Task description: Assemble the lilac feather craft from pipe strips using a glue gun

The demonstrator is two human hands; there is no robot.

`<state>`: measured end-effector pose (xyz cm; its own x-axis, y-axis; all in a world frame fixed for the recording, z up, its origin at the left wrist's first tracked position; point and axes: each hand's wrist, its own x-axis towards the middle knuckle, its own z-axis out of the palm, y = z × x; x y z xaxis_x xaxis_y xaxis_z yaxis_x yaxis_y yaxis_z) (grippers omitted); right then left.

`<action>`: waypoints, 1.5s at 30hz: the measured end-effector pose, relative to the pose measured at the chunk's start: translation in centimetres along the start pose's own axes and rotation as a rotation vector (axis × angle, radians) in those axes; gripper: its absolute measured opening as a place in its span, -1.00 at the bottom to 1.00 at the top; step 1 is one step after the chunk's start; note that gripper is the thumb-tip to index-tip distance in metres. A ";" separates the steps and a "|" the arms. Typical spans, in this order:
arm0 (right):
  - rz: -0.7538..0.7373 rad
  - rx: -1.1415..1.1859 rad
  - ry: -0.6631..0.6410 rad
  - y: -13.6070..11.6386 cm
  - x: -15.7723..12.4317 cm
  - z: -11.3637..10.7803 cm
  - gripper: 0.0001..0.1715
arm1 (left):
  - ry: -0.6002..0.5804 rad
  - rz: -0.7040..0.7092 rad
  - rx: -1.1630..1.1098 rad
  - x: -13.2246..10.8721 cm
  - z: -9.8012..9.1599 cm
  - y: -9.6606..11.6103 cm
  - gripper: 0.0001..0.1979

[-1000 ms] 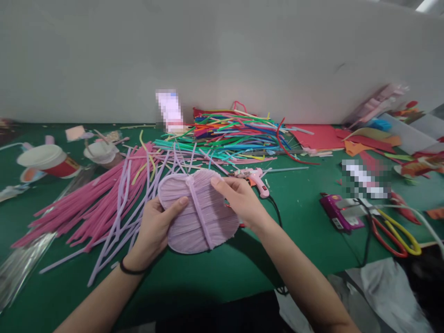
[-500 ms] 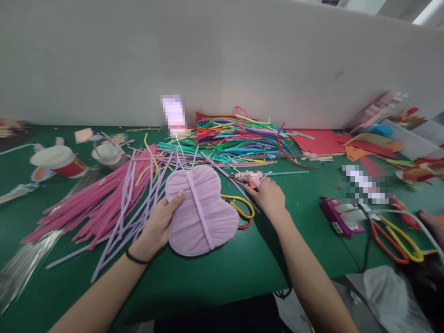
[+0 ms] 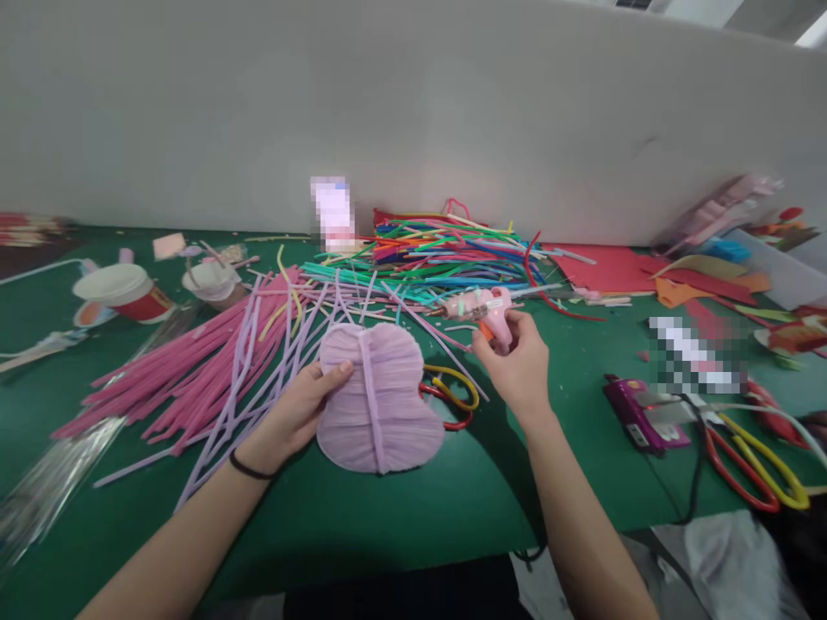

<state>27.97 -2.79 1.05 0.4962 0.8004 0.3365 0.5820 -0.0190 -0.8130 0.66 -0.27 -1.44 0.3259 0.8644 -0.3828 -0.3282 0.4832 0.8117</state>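
Raised since the earlier frame, a pink glue gun [image 3: 475, 304] sits gripped in the right hand [image 3: 522, 363].
From left, pink fuzzy stems [image 3: 187, 362] lie across the tabletop [image 3: 465, 499]; the left hand [image 3: 298, 403] pinches a lilac pad [image 3: 345, 426], thumb on top, partly hiding scissors [image 3: 460, 375] to its right. Its covering and centre strip [image 3: 373, 396] look done; what is left does not show, the glue gun's nozzle being apart from the pad.

Left hand [image 3: 307, 400] and right hand [image 3: 517, 366] both showing bare. Thin, plain black band [image 3: 251, 469], rounded like a hair tie, circling the left wrist. Left forearm [image 3: 181, 551] and right forearm [image 3: 572, 499] appearing sleeveless. Near edge, between them: blackish cloth [image 3: 401, 594] showing, apparently clothing, details staying too dark to read.
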 end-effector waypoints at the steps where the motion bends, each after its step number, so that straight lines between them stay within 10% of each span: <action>1: -0.011 0.019 -0.011 -0.2 -0.2 0.0 -0.47 | -0.025 -0.018 0.022 -0.1 -0.1 0.1 -0.66; 14: -0.085 -0.009 -0.025 -1.0 -0.8 -0.4 -0.72 | -0.010 -0.041 0.069 0.2 -0.6 0.2 -0.64; 45: -0.200 -0.019 0.018 -0.6 -0.7 0.0 -0.62 | -0.036 -0.001 0.021 0.3 -0.7 0.7 -0.68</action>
<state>27.32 -3.32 1.31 0.3810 0.7785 0.4988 0.6820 0.1276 -0.7202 -0.09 0.42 -1.24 0.3580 0.8583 -0.3678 -0.3090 0.4806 0.8207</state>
